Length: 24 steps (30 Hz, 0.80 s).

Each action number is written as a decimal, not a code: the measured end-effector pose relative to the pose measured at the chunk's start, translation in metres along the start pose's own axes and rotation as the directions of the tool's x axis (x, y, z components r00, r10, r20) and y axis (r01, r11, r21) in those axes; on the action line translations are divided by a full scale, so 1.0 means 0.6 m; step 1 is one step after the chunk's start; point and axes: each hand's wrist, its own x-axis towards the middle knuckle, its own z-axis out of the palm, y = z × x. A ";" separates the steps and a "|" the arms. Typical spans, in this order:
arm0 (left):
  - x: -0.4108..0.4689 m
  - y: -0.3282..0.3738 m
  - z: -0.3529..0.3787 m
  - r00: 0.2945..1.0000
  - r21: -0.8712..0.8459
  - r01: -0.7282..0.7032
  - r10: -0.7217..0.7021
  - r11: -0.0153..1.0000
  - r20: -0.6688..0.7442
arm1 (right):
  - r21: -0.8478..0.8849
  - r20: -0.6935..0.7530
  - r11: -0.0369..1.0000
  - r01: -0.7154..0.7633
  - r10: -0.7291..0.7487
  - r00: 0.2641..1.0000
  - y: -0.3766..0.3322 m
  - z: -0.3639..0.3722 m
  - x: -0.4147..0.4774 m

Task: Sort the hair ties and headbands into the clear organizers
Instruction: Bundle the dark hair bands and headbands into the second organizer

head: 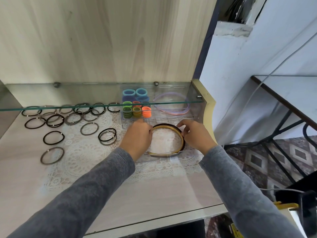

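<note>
On a pale wood worktop [154, 194] under a glass shelf [68, 95], a person in grey sleeves [103, 177] handles two headbands [182, 143] in a clear tray [171, 156], which sits on a lace mat [85, 152]. The two lie flat and nested inside the tray, a dark brown one outside and a gold one within. Their arch faces the back wall and their open ends point toward the person, so the long axis runs front to back.

The left hand [137, 136] has its grip closed on the left side of the arch, fingers curled against it. The right hand [195, 136] pinches the right side between thumb and fingers.

Directly behind the tray stands a second clear organizer [159, 118]. Its left part holds ten stacks of coloured ties [146, 112]: four blue at the rear, then green, red and a dark stack, then green, yellow-green and orange nearest the tray. Its right part holds a lilac band [171, 112] lying flat; whether that is one band or two cannot be told, nor which way its ends point.

Left of the tray, roughly eighteen dark ties [99, 136] in black and brown lie loose on the mat and the wood. Several overlap, so the count is not exact. Most show a small metal bead.

Well below and to the right of the tray, a yellow label [235, 229] carries print too small to read.
</note>
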 end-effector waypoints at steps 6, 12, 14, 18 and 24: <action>-0.001 -0.007 0.005 1.000 0.023 -0.004 0.004 1.000 0.002 | -0.052 0.021 0.999 0.000 0.001 1.000 -0.007 0.001 0.001; 0.000 -0.006 0.001 0.997 0.036 -0.013 0.010 0.999 0.073 | -0.112 0.050 0.994 0.006 0.000 0.999 -0.013 0.003 0.004; 0.000 -0.007 -0.003 0.996 0.013 -0.011 0.010 1.000 0.087 | -0.122 0.040 0.992 0.009 -0.004 0.999 -0.018 0.002 0.002; 0.003 -0.011 -0.016 0.997 -0.079 0.060 -0.056 0.995 0.059 | -0.160 0.006 0.987 0.030 -0.030 1.000 -0.023 0.001 -0.006; 0.002 -0.010 -0.019 0.984 -0.042 0.091 -0.083 0.995 0.159 | -0.305 0.067 0.950 0.068 -0.050 0.996 -0.032 -0.001 -0.009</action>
